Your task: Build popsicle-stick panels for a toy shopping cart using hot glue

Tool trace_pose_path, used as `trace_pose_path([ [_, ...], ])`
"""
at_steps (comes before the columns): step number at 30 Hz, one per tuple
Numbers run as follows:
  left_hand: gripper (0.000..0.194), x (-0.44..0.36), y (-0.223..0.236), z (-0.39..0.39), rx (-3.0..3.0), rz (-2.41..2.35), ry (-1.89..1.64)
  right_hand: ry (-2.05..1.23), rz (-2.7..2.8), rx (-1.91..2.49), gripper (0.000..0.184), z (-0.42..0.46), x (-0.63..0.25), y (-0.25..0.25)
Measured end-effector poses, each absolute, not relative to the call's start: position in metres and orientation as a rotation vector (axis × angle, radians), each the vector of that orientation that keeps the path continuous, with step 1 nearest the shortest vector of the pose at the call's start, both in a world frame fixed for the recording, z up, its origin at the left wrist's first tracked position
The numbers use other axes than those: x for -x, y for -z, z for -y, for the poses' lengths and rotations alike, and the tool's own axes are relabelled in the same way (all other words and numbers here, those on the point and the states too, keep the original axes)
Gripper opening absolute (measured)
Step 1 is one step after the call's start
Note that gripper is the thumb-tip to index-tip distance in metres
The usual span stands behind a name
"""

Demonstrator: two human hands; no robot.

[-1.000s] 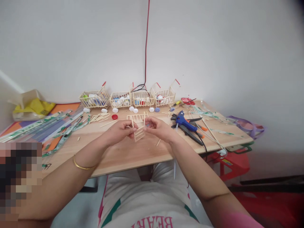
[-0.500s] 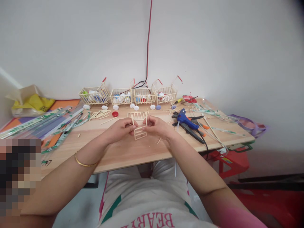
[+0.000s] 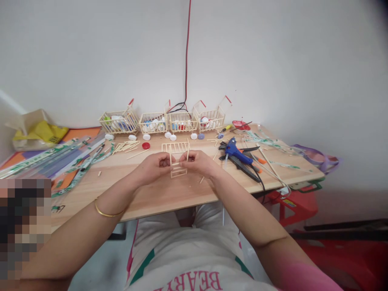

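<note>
Left hand [image 3: 162,163] and right hand [image 3: 195,162] pinched a small stick frame [image 3: 178,152] between them.
Held over the middle of the wooden table [image 3: 145,198], it was probably light and stiff but fragile at its joints, best taken lightly by the side rails. It looked pale, open and boxy, with evenly spaced slats, much like the baskets of the stick carts [image 3: 154,131] standing behind.

The stick frame [image 3: 179,152] looks matt and wooden, the tabletop [image 3: 169,193] smooth grained wood, the glue gun [image 3: 241,155] plastic.
</note>
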State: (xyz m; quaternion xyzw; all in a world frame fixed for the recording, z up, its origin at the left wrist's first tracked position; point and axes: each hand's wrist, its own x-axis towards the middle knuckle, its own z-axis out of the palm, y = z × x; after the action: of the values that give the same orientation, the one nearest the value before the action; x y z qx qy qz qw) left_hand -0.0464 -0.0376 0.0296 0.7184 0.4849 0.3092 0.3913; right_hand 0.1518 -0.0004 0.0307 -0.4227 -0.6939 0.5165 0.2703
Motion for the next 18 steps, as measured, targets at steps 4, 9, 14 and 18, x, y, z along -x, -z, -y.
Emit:
trace_pose_path([
  [4, 0.022, 0.0440, -0.0290, 0.0389, -1.924, -1.311, -0.782, -1.386, 1.861, 1.140, 0.024, 0.0018, -0.1517, -0.0310],
  [9, 0.021, 0.0430, -0.0304, 0.0400, -1.952, -1.331, -0.791, -1.383, 1.850, 1.147, 0.023, 0.0028, -0.1511, -0.0312],
  [14, 0.021, 0.0435, -0.0277, 0.0392, -1.935, -1.331, -0.787, -1.375, 1.876, 1.139, 0.024, 0.0020, -0.1513, -0.0299],
  [18, 0.023, 0.0428, -0.0291, 0.0407, -1.911, -1.321, -0.797, -1.370, 1.901, 1.078, 0.027, -0.0003, -0.1551, -0.0261],
])
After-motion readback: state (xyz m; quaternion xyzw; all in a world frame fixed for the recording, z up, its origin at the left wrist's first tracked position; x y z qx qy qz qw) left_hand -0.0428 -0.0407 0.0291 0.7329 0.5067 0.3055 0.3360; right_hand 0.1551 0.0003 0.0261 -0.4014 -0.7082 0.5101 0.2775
